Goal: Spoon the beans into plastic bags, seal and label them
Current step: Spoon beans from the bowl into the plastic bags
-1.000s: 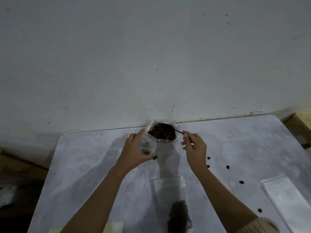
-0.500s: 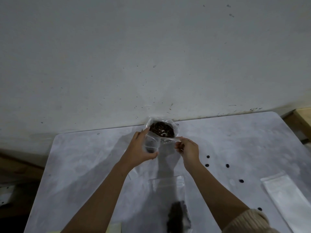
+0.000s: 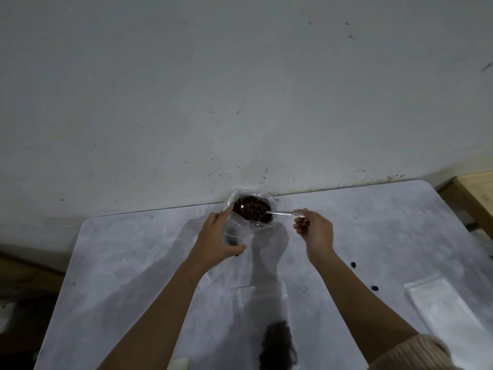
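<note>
Beans (image 3: 250, 205) heap dark brown in an open clear sack (image 3: 268, 223) that stands at the far edge of the table (image 3: 133, 263), against a scuffed wall (image 3: 240, 89). Your right hand (image 3: 316, 232) pinches the end of a shiny spoon (image 3: 280, 213) between thumb and curled fingers, the handle reaching left and the bowl lying on the beans at the sack's mouth. Your left hand (image 3: 217, 241) curves round clear plastic (image 3: 233, 235) on the sack's left side, fingertips up by the rim and thumb low; whether that plastic is the sack's own wall or a separate bag cannot be told. Nearer you, between your forearms, a flat bag (image 3: 262, 300) lies on the table with a dark clump of beans in its lower end. A stack of empty bags (image 3: 440, 308) lies well apart to the right, and two loose beans (image 3: 353, 264) sit on the tabletop between it and your right arm. A knit sleeve (image 3: 416, 353) shows at the lower right corner, and pale wood (image 3: 477, 193) shows beyond the table's right corner.
</note>
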`<state>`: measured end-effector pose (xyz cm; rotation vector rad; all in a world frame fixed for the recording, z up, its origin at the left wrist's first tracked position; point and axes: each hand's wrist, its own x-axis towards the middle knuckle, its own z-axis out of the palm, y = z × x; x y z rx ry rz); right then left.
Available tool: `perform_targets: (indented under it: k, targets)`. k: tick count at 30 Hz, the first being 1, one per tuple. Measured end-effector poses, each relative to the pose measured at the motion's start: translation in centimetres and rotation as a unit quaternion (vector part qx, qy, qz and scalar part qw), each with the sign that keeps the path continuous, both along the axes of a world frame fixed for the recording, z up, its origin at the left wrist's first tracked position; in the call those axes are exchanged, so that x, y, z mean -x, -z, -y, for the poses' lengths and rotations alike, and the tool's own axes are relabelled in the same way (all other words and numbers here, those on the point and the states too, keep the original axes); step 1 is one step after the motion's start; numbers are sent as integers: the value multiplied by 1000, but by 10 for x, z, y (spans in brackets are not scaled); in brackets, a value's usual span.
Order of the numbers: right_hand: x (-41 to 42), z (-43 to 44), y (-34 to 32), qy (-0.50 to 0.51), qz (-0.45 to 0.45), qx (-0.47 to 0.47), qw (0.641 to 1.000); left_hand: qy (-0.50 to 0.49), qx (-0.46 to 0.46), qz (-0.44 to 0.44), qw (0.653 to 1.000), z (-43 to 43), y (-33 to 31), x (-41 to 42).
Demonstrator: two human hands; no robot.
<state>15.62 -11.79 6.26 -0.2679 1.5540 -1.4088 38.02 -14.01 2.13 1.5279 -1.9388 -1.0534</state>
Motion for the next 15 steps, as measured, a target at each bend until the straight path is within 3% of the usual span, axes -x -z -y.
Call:
perform_targets:
  k: [7,15]
  targets:
    - [3,-7,-29,-26,-48,52,997,-9,14,14,1000,1,-4,2]
    - [-19,-19,-39,-188,-178,129,957,-9,28,16,999,-7,-11,5]
